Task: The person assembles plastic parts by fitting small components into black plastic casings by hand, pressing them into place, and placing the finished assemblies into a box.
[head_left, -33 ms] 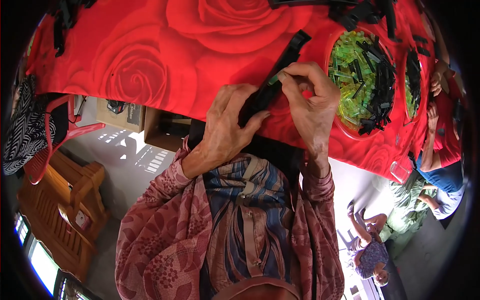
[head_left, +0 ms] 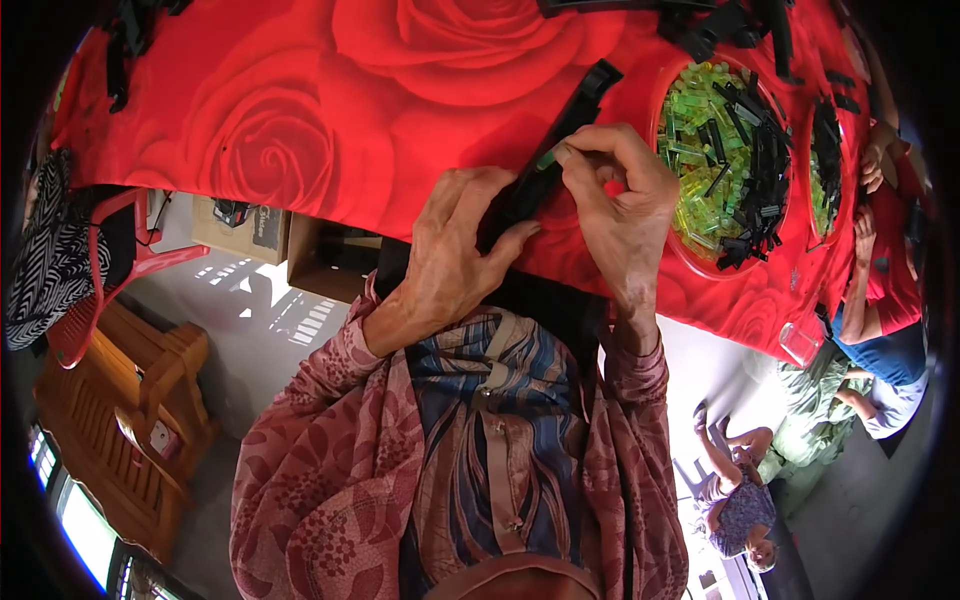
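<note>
My left hand (head_left: 455,245) is closed around the near end of a long, narrow black plastic piece (head_left: 582,105). The piece slants up to the right above the red table, its far end sticking out past my fingers. With thumb and forefinger pinched, my right hand (head_left: 625,205) holds a small translucent green piece (head_left: 546,159) against the upper side of the black one. My fingertips partly cover the green piece. To the right of my right hand lies a round, shallow container (head_left: 661,105) of loose yellow-green translucent pieces (head_left: 690,150) and small black strips (head_left: 757,165).
A rose-patterned red cloth covers the table (head_left: 270,150). More black parts (head_left: 705,30) lie at its far right and far left. A second container (head_left: 826,170) stands near another person's hands (head_left: 868,225). Cardboard boxes (head_left: 325,262), a red chair (head_left: 95,270) and a wooden bench (head_left: 130,430) are at left.
</note>
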Demonstrator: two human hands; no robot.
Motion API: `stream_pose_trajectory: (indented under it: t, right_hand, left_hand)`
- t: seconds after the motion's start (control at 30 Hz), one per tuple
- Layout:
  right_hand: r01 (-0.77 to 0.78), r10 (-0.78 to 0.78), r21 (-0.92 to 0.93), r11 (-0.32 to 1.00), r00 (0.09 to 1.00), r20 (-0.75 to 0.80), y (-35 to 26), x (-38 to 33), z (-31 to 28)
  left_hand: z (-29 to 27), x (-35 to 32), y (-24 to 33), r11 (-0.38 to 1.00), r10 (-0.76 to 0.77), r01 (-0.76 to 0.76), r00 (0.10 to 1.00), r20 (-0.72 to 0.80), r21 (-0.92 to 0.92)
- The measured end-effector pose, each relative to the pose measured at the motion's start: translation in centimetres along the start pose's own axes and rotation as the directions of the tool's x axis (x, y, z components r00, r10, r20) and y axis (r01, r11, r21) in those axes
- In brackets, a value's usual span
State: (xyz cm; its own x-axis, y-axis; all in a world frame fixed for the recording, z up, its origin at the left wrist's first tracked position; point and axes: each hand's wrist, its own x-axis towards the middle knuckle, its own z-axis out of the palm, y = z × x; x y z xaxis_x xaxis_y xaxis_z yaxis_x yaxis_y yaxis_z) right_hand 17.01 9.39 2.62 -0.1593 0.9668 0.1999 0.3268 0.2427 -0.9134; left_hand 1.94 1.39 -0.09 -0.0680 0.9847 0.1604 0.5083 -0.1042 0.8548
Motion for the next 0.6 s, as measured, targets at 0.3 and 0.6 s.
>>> stream_pose_trajectory:
  t: [0.3,0.6]
  right_hand:
    - [-0.037,0.038,-0.047,0.998,0.999,0.035,0.12,-0.21,0.31]
    - [-0.026,0.028,-0.064,0.998,0.999,0.031,0.18,-0.12,0.35]
  left_hand:
    - [-0.08,0.22,-0.09,1.000,0.010,-0.010,1.000,-0.004,0.009]
    - [-0.10,0.27,0.06,1.000,-0.001,0.001,1.000,0.016,-0.001]
